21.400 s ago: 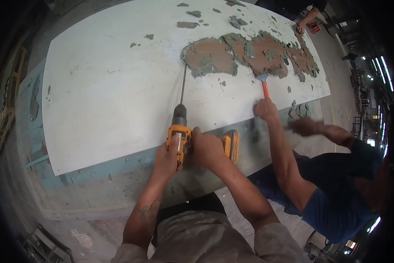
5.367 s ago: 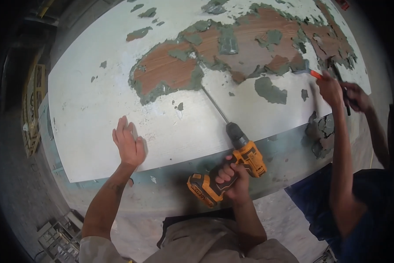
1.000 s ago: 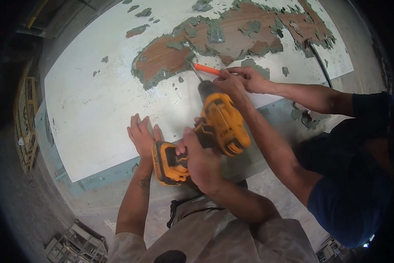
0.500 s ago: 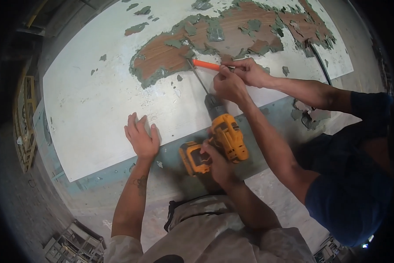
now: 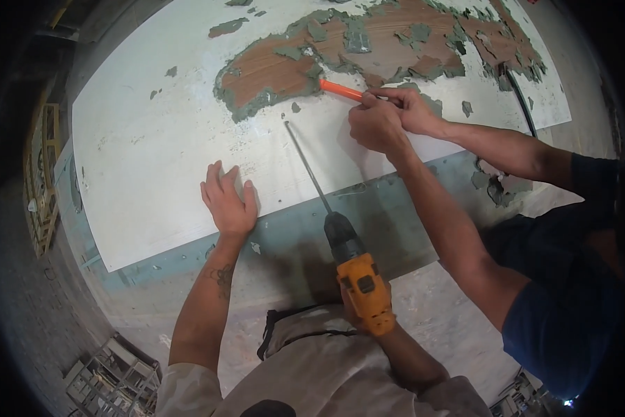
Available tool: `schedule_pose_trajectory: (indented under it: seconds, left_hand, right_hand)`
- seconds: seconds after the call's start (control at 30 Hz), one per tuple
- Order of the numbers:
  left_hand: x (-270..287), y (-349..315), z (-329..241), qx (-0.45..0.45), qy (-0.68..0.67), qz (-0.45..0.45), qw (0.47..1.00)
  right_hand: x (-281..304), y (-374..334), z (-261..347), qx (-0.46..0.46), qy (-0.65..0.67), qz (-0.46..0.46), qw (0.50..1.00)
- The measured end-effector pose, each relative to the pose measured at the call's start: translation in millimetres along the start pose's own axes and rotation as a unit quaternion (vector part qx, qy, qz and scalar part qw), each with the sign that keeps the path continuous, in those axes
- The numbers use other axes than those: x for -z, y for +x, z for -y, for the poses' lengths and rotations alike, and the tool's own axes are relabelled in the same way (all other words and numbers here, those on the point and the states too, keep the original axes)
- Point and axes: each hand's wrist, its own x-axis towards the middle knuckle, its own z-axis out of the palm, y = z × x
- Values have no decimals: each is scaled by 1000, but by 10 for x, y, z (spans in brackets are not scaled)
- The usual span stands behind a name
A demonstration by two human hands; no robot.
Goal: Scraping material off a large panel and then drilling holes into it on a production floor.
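Observation:
My left hand (image 5: pixel 230 201) lies with fingers spread on the white panel (image 5: pixel 145 187), near its front edge. Held close to my body, the yellow cordless drill (image 5: pixel 365 288) has my right hand (image 5: pixel 352 306) wrapped around its grip, mostly hidden beneath the drill body. Its long thin bit (image 5: pixel 305 163) reaches out over the panel, with the tip short of the brown wood-grained patch (image 5: pixel 271 76). A co-worker's two hands (image 5: pixel 385 125) hold an orange stick-like tool (image 5: pixel 342 90), its end at that patch's ragged edge.
Grey-green peeled flakes (image 5: pixel 358 35) surround the bare patches. A black strip or cable (image 5: pixel 521 104) lies at the panel's right. Below the panel runs a bluish surface (image 5: pixel 305 222). The co-worker's arms and dark blue sleeve (image 5: pixel 549 333) fill the right side. A yellow frame (image 5: pixel 43 181) stands far left.
My right hand has drawn the drill back toward my body, and its bit tip has left the patch's edge. My left hand stays on the panel. The co-worker's hands keep holding the orange tool.

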Motion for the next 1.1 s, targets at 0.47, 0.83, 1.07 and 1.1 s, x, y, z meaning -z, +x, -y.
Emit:
schedule_pose_trajectory:
  seconds: [0.47, 0.83, 1.07, 1.1]
  left_hand:
    - [-80, 68, -16, 38, -25, -22, 999]
    - [-104, 109, -13, 46, -11, 9, 999]
    - [-205, 64, 22, 62, -11, 35, 997]
    - [-170, 67, 61, 64, -8, 29, 997]
  right_hand:
    - [4, 687, -302, -242, 534, 48, 809]
    - [-615, 730, -349, -219, 903, -11, 369]
    - [-1001, 771, -357, -216, 885, -40, 410]
    - [-1091, 791, -291, -225, 893, -39, 389]
